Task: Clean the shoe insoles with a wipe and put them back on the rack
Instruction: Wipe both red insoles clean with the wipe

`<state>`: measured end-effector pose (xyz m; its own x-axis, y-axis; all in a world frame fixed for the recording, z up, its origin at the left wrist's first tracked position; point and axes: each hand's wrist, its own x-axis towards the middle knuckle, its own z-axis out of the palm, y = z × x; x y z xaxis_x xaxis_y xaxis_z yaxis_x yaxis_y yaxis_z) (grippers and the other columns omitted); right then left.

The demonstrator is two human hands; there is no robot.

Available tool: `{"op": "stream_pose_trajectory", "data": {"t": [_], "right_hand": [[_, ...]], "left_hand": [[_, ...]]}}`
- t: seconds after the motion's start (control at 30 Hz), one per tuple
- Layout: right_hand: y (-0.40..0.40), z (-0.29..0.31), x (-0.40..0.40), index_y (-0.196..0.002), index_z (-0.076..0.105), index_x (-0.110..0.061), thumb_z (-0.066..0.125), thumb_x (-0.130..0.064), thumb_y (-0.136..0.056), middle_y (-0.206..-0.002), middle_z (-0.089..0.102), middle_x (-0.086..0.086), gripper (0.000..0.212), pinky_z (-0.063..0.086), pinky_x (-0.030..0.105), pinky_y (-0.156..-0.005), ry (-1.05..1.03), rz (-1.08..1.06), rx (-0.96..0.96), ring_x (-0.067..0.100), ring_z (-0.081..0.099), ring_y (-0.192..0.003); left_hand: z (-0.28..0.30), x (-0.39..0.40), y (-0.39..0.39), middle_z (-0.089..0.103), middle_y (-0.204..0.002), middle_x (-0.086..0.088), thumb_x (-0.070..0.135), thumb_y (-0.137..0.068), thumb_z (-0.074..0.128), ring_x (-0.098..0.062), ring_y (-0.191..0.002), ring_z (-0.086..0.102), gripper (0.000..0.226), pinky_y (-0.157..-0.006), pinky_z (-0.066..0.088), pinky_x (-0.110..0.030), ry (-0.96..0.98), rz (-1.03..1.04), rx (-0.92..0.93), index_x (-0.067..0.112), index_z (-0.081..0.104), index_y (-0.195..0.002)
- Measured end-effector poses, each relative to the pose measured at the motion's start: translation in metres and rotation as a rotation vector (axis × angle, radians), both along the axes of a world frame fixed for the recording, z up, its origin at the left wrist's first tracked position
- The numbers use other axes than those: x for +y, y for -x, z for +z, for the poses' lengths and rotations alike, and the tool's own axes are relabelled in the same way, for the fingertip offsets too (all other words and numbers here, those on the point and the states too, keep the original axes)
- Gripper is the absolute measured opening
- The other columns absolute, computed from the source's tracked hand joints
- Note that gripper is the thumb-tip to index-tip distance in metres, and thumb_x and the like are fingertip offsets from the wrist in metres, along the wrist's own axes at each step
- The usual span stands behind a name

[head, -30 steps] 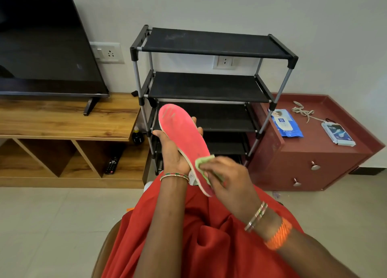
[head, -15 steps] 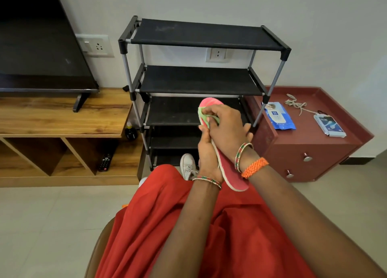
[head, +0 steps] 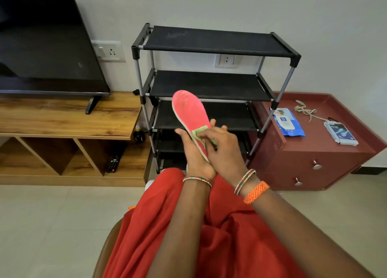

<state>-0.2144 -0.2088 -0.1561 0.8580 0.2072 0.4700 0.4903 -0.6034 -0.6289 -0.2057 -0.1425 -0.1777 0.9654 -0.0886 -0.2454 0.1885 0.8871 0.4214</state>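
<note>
A black four-tier fabric-shelved rack (head: 211, 85) stands against the wall at twelve o'clock. Before it, the left hand (head: 193, 152) cups a pink foam insole (head: 189, 112) from beneath, toe tilted toward eleven o'clock. The right hand (head: 224, 150) pinches a small green wipe (head: 200, 132) onto its heel half, apparently pressed flat.

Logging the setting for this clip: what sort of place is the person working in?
Most likely a living room in a home. A flat-screen TV stands on a wooden media unit with a remote on its lower shelf, and a black shoe rack stands against the wall beside a red cabinet.
</note>
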Motion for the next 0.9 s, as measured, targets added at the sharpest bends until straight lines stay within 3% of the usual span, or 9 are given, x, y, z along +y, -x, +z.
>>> {"op": "stream_pose_trajectory", "data": {"t": [0.07,0.2,0.3,0.37,0.43,0.53,0.6,0.73,0.9], "right_hand": [[-0.003,0.001,0.000,-0.097,0.072,-0.010,0.059,0.003,-0.083,-0.097,0.069,0.001,0.023,0.043,0.015,-0.084,0.039,-0.006,0.008,0.006,0.059,-0.092],[0.017,-0.005,-0.005,-0.094,0.072,-0.011,0.058,0.005,-0.081,-0.097,0.070,0.001,0.025,0.046,0.022,-0.086,0.093,0.077,0.017,0.013,0.062,-0.095],[0.029,-0.007,-0.011,-0.092,0.073,-0.010,0.061,0.006,-0.079,-0.094,0.071,0.001,0.023,0.047,0.021,-0.086,0.080,0.105,-0.008,0.013,0.063,-0.092],[0.021,-0.003,-0.013,-0.090,0.074,-0.010,0.062,0.007,-0.078,-0.093,0.071,0.001,0.024,0.049,0.023,-0.085,0.046,0.047,0.003,0.013,0.064,-0.089],[0.011,0.004,-0.012,-0.092,0.073,-0.010,0.061,0.007,-0.079,-0.094,0.070,0.000,0.025,0.048,0.021,-0.085,0.031,-0.014,0.011,0.009,0.061,-0.089],[0.008,0.009,-0.011,-0.095,0.072,-0.011,0.060,0.008,-0.079,-0.096,0.070,-0.001,0.027,0.042,0.012,-0.085,0.027,-0.038,-0.027,0.009,0.059,-0.091],[0.016,0.004,-0.010,-0.095,0.073,-0.010,0.061,0.008,-0.078,-0.098,0.070,0.000,0.028,0.044,0.015,-0.086,0.010,-0.016,-0.009,0.010,0.061,-0.093],[0.036,-0.012,-0.013,-0.093,0.074,-0.009,0.065,0.008,-0.077,-0.094,0.069,-0.005,0.025,0.047,0.012,-0.082,-0.096,0.058,0.079,0.005,0.064,-0.090],[0.023,0.001,-0.010,-0.096,0.074,-0.008,0.062,0.008,-0.079,-0.095,0.070,0.001,0.026,0.046,0.009,-0.082,-0.056,-0.017,0.073,0.009,0.064,-0.088]], "left_hand": [[-0.005,-0.003,-0.001,0.068,-0.107,-0.015,0.079,-0.082,0.015,-0.024,-0.112,0.059,0.092,-0.111,0.033,-0.038,0.011,-0.033,0.006,0.009,0.059,-0.123],[-0.011,0.008,-0.004,0.071,-0.099,-0.010,0.074,-0.086,0.009,-0.021,-0.090,0.069,0.084,-0.092,0.047,-0.035,0.042,-0.035,-0.009,0.015,0.062,-0.116],[-0.009,0.012,-0.004,0.068,-0.111,0.001,0.066,-0.092,0.017,-0.015,-0.093,0.068,0.072,-0.096,0.047,-0.033,0.079,0.002,-0.054,0.014,0.061,-0.116],[-0.007,0.006,-0.005,0.070,-0.104,-0.001,0.062,-0.094,0.018,-0.013,-0.088,0.068,0.068,-0.093,0.047,-0.030,0.053,-0.022,-0.062,0.014,0.060,-0.115],[-0.006,-0.002,-0.005,0.072,-0.093,-0.006,0.062,-0.094,0.018,-0.013,-0.084,0.069,0.068,-0.088,0.050,-0.027,0.004,-0.067,-0.065,0.014,0.059,-0.118],[-0.005,-0.004,-0.006,0.069,-0.092,-0.009,0.063,-0.094,0.019,-0.015,-0.086,0.067,0.069,-0.085,0.052,-0.026,-0.012,-0.079,-0.066,0.014,0.058,-0.123],[-0.006,0.001,-0.006,0.069,-0.095,-0.008,0.064,-0.093,0.018,-0.015,-0.083,0.068,0.070,-0.082,0.054,-0.027,0.008,-0.059,-0.069,0.015,0.058,-0.122],[-0.008,0.018,-0.007,0.066,-0.112,0.004,0.059,-0.096,0.019,-0.013,-0.088,0.068,0.062,-0.089,0.052,-0.033,0.100,0.090,-0.071,0.017,0.056,-0.122],[-0.003,0.003,-0.011,0.066,-0.099,0.000,0.062,-0.095,0.017,-0.012,-0.085,0.063,0.068,-0.090,0.049,-0.030,0.064,0.127,-0.032,0.014,0.056,-0.124]]}}
